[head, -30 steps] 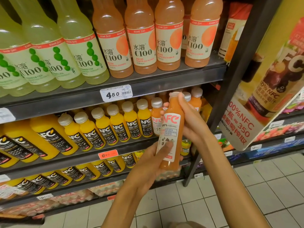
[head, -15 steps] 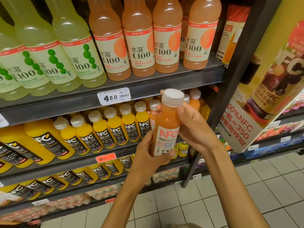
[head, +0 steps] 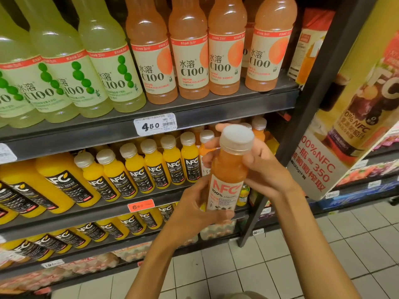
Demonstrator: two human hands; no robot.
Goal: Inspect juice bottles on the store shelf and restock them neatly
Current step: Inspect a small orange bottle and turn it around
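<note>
In the middle of the frame, a little right of centre, the person held a pink-orange NFC guava juice bottle point(head: 228, 171) out in front of the shelving, its white cap point(head: 236, 138) tipped toward the camera. The left hand point(head: 194, 210) gripped it low down, fingers curled under the base and thumb across the bottom of the label, while the right hand point(head: 262, 167) wrapped the neck and shoulder from behind, fingertips showing on the far side of the cap. Behind the bottle, on the middle shelf point(head: 108, 209), a row of small yellow NFC orange juice bottles point(head: 155, 167) ran leftward to the bigger NFC bottles point(head: 62, 182) at the left edge; the held bottle and hands hid the right end of that row, where only a few orange-filled bottle tops point(head: 259, 126) showed. The top shelf point(head: 194, 117) carried green-labelled C100 bottles point(head: 71, 76) at upper left and grapefruit C100 bottles point(head: 190, 61) at upper centre, with a white 4.50 price tag point(head: 155, 124) on its front edge. An orange 6.90 tag point(head: 140, 205) sat on the middle shelf's edge, with more yellow bottles point(head: 129, 223) lying below. A dark upright post point(head: 313, 100) slanted down the right side, and beside it hung a yellow NFC poster point(head: 356, 126). Pale floor tiles point(head: 269, 266) filled the lower right.
</note>
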